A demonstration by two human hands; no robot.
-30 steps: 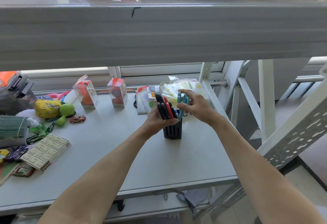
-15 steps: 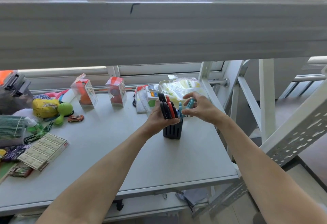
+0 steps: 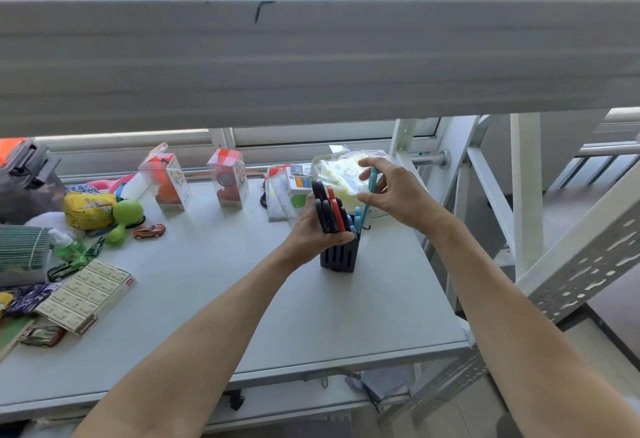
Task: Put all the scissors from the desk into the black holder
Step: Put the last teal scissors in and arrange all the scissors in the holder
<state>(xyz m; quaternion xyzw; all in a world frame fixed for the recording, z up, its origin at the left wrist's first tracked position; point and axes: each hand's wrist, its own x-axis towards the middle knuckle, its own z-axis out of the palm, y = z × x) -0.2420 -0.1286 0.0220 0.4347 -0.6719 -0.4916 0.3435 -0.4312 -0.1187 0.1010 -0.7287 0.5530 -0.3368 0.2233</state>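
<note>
A black slotted holder stands on the grey desk right of centre. Black- and red-handled scissors stick up out of it. My left hand wraps the holder's top and these handles from the left. My right hand pinches a pair of teal-handled scissors just above the holder's right side, handles up, with the tip hidden behind the other handles at the holder's mouth.
Behind the holder lie a clear bag of yellow items and stationery packs. Two toy boxes stand at the back. Toys, a small red car and a flat box crowd the left. A shelf edge hangs overhead.
My right hand has lifted the teal scissors a little and turned them more upright over the holder. My left hand has stayed on the holder.
</note>
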